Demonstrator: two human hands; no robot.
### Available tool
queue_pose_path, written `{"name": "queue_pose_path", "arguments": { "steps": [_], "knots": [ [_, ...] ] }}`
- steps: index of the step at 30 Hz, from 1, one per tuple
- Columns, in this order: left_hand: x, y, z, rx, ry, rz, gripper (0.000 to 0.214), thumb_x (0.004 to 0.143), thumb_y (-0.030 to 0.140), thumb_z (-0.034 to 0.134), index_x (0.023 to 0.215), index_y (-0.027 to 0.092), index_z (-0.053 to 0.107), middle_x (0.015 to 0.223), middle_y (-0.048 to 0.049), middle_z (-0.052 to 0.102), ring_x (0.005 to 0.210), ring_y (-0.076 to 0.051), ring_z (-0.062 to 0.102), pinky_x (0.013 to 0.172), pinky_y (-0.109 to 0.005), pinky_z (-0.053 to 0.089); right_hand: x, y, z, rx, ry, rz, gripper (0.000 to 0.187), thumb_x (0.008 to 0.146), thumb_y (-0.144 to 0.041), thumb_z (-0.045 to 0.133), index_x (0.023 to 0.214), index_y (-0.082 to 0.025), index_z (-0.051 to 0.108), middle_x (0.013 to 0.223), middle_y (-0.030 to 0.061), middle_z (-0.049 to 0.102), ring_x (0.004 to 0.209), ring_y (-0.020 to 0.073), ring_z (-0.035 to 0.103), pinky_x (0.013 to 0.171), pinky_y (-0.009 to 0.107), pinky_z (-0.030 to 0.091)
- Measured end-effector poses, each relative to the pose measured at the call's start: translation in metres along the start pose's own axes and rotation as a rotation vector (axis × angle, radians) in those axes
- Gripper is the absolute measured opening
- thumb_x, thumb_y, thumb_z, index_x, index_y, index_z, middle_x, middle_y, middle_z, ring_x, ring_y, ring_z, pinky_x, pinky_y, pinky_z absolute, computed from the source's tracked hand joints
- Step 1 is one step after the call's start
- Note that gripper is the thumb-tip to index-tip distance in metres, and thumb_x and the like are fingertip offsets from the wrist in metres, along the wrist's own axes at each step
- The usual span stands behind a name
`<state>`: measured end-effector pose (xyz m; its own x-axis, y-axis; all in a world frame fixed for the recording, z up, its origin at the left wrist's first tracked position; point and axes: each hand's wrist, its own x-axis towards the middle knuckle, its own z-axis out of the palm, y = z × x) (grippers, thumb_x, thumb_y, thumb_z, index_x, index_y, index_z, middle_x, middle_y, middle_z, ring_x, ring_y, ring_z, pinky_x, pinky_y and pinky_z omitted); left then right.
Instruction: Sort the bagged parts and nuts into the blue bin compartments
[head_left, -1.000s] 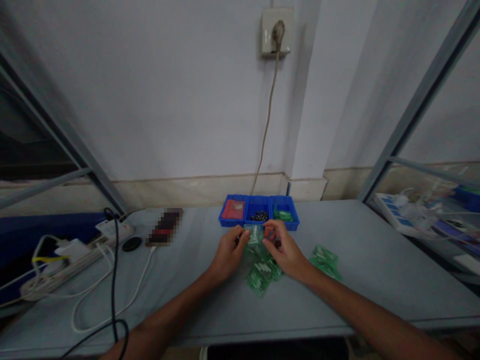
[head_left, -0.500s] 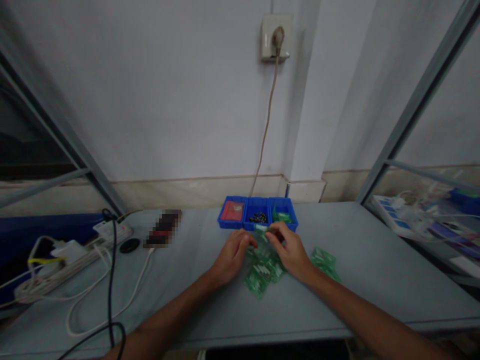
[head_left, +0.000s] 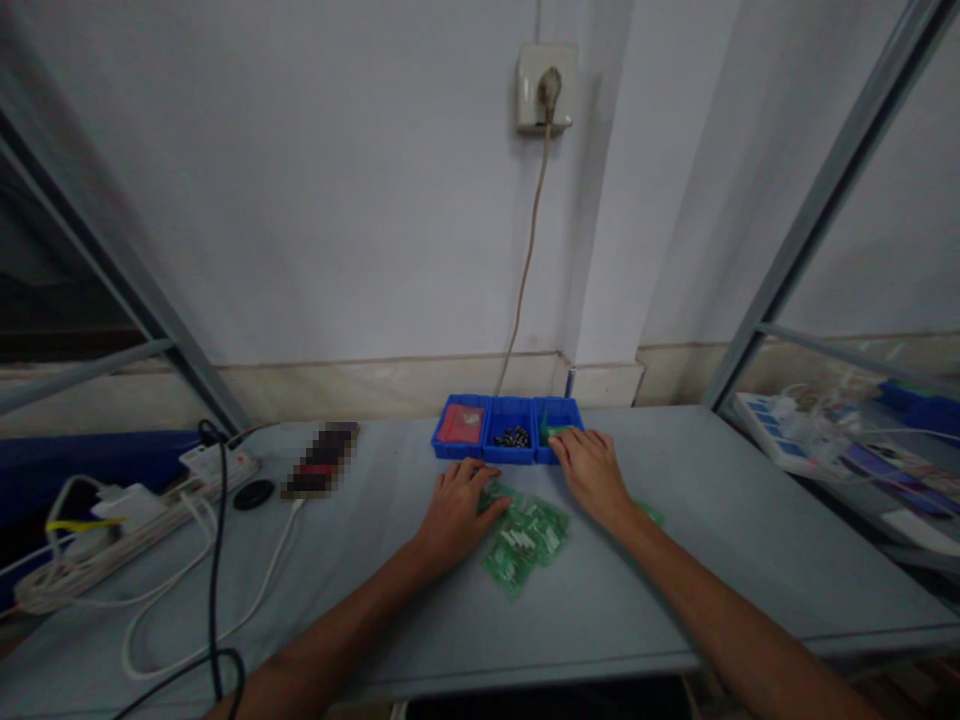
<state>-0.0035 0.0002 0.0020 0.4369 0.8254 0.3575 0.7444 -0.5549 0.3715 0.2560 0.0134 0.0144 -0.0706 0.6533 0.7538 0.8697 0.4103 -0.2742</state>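
Note:
My left hand [head_left: 457, 508] rests on the grey table with its fingers spread, the thumb touching a pile of small green plastic bags [head_left: 523, 537]. My right hand [head_left: 589, 471] reaches forward over the right-hand blue bin [head_left: 556, 444], fingers stretched to its rim; whether it holds a bag is hidden. The row of three blue bins holds red packets [head_left: 460, 424], small dark parts [head_left: 514, 436] and green bags. More green bags [head_left: 649, 513] peek out beside my right forearm.
A power strip [head_left: 217, 465] with white and black cables lies at the left, beside a black disc [head_left: 253, 494] and a blurred dark object [head_left: 321, 461]. A cord runs from the bins up to a wall socket [head_left: 546, 88]. Metal frame posts flank the table; cluttered shelves stand at right.
Both hands held a green bag between them a second ago. The right hand has since moved forward to the right-hand bin and the left hand has settled flat beside the pile.

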Motion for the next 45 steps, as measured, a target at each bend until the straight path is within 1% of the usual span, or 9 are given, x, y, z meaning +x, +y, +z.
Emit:
{"name": "queue_pose_path", "arguments": {
  "steps": [9,13,16,20,23,26,30,34,45],
  "knots": [
    [0.004,-0.004,0.0,-0.223,0.08,-0.06,0.011,0.094,0.024,0.072,0.102,0.022,0.066,0.104,-0.005,0.071,0.104,-0.029,0.061,0.096,-0.045,0.044,-0.003,-0.023,-0.01,0.216,-0.202,-0.096,0.026,0.109,-0.036,0.054,0.126,-0.021,0.068,0.121,0.0151,0.069,0.116,0.034,0.057,0.105,0.054,0.045],
    [0.005,-0.004,0.002,-0.278,0.114,-0.038,0.013,0.095,0.017,0.067,0.106,0.023,0.065,0.102,-0.0039,0.071,0.103,-0.027,0.062,0.098,-0.044,0.043,-0.011,-0.033,-0.012,0.315,-0.437,-0.262,0.027,0.106,-0.039,0.062,0.127,-0.023,0.067,0.117,0.0118,0.071,0.111,0.0311,0.061,0.102,0.05,0.048],
    [0.004,-0.001,0.003,-0.346,0.134,-0.028,0.02,0.099,0.018,0.061,0.118,0.023,0.063,0.104,-0.0044,0.071,0.102,-0.026,0.064,0.097,-0.043,0.045,-0.019,-0.035,-0.006,0.356,-0.519,-0.249,0.041,0.098,-0.044,0.075,0.131,-0.023,0.064,0.119,0.011,0.071,0.112,0.0313,0.062,0.1,0.048,0.049],
    [0.01,0.009,-0.001,-0.444,0.173,-0.034,0.023,0.106,0.024,0.049,0.127,0.02,0.057,0.107,-0.0068,0.068,0.099,-0.023,0.065,0.093,-0.039,0.05,-0.023,-0.033,0.001,0.435,-0.464,-0.109,0.031,0.102,-0.027,0.067,0.132,-0.023,0.06,0.112,0.0086,0.07,0.103,0.0273,0.063,0.092,0.041,0.051],
    [0.021,0.02,-0.005,-0.497,0.178,-0.029,0.024,0.108,0.028,0.048,0.129,0.02,0.056,0.105,-0.0063,0.067,0.095,-0.021,0.064,0.089,-0.035,0.052,-0.021,-0.032,0.003,0.52,-0.386,0.007,0.01,0.106,-0.026,0.057,0.115,-0.023,0.062,0.098,0.0047,0.066,0.091,0.0233,0.062,0.083,0.036,0.049],
    [0.034,0.028,-0.007,-0.532,0.153,-0.015,0.027,0.107,0.034,0.051,0.13,0.019,0.054,0.102,-0.0048,0.067,0.089,-0.019,0.064,0.083,-0.032,0.052,-0.017,-0.031,0.004,0.607,-0.276,0.094,0.01,0.107,-0.029,0.053,0.103,-0.023,0.06,0.093,0.0023,0.061,0.085,0.021,0.059,0.08,0.034,0.048],
    [0.045,0.027,-0.007,-0.532,0.074,0.027,0.022,0.1,0.041,0.064,0.107,0.02,0.064,0.087,0.0,0.067,0.078,-0.017,0.06,0.074,-0.028,0.048,-0.016,-0.029,0.006,0.706,-0.19,0.235,0.014,0.106,-0.036,0.053,0.104,-0.024,0.058,0.092,0.0017,0.06,0.083,0.0205,0.059,0.076,0.033,0.049],
    [0.043,0.015,-0.003,-0.528,0.045,0.025,0.031,0.101,0.044,0.061,0.083,0.019,0.061,0.071,0.0036,0.057,0.066,-0.015,0.05,0.063,-0.026,0.038,-0.02,-0.03,0.009,0.762,-0.209,0.3,0.018,0.105,-0.041,0.058,0.108,-0.024,0.056,0.09,0.0003,0.061,0.081,0.0199,0.061,0.077,0.032,0.049],
    [0.028,0.0,0.006,-0.567,0.033,-0.037,0.036,0.1,0.05,0.064,0.081,0.02,0.061,0.067,0.0038,0.052,0.064,-0.015,0.047,0.061,-0.026,0.034,-0.021,-0.032,0.013,0.739,-0.397,0.247,0.024,0.106,-0.046,0.057,0.103,-0.023,0.062,0.085,-0.0004,0.061,0.078,0.0202,0.059,0.072,0.031,0.046]
  ]
}}
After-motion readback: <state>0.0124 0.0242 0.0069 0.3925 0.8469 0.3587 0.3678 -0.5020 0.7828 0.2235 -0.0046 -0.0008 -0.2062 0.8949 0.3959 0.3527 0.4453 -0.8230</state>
